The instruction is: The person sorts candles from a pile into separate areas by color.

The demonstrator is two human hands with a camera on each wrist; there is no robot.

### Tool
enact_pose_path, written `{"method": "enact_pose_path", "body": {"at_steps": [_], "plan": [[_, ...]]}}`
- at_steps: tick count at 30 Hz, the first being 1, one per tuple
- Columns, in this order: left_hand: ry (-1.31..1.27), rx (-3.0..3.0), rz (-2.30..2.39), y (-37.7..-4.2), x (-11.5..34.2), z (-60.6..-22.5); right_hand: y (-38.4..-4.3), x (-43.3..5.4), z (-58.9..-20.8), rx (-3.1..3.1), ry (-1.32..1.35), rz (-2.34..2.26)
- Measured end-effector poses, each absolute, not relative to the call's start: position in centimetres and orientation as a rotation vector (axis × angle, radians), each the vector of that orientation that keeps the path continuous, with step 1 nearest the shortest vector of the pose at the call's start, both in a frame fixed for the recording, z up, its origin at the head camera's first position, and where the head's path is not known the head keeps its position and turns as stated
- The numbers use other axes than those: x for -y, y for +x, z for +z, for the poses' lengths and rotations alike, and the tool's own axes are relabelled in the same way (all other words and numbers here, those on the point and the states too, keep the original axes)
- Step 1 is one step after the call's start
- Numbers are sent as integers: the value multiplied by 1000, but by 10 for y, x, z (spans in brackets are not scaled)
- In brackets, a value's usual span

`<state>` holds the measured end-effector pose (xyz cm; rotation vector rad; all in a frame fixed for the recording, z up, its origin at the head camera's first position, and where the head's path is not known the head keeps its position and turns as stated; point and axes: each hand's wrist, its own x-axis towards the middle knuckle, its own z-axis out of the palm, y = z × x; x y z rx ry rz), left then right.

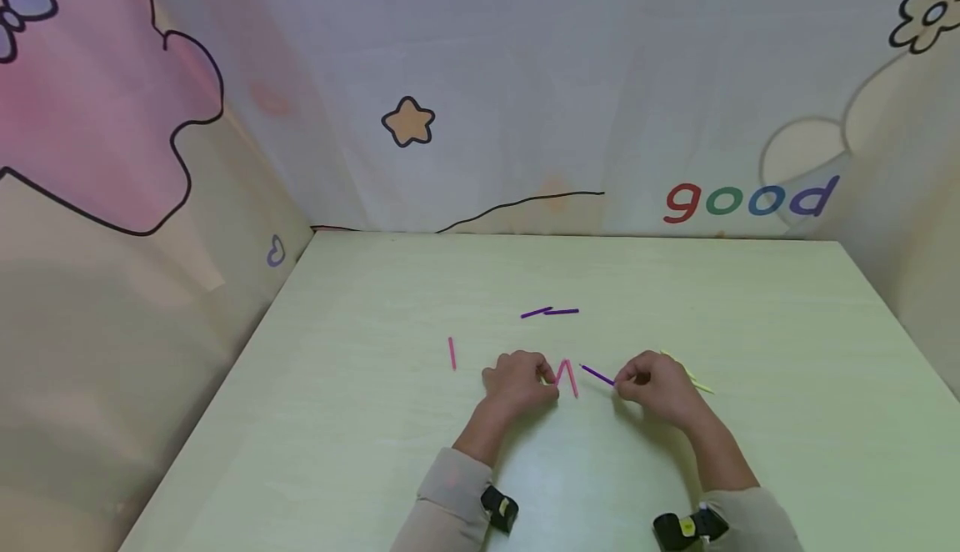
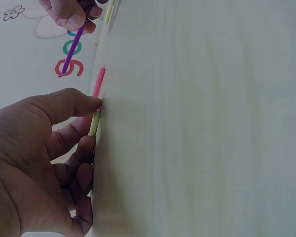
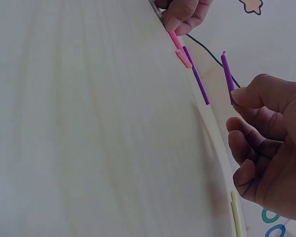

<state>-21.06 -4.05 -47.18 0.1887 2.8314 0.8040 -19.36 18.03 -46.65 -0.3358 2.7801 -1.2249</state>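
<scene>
Two thin pink sticks (image 1: pixel 573 378) lean together in a peaked shape on the table. My left hand (image 1: pixel 519 378) pinches the lower end of the left one between thumb and forefinger. In the left wrist view, a short yellow-green piece (image 2: pixel 94 122) shows just beneath that thumb, partly hidden by the fingers. My right hand (image 1: pixel 660 385) pinches one end of a purple stick (image 1: pixel 597 375) with thumb and forefinger. Its free end slants up toward the pink pair, and in the right wrist view the stick (image 3: pixel 228 76) is raised above the tabletop.
Farther back lie two purple sticks (image 1: pixel 561 312), nearly end to end. A single pink stick (image 1: pixel 452 353) lies to the left. Yellow sticks (image 1: pixel 697 383) lie beyond my right hand, partly covered by it. A printed cloth backdrop (image 1: pixel 510 118) borders the pale table (image 1: pixel 360 452).
</scene>
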Motion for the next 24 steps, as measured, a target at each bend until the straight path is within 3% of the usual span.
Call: {"method": "enact_pose_path", "body": {"at_steps": [24], "plan": [[186,-2877,838,-209,43,-469,-193,-175,-466,-2677,-262,-1289]]}}
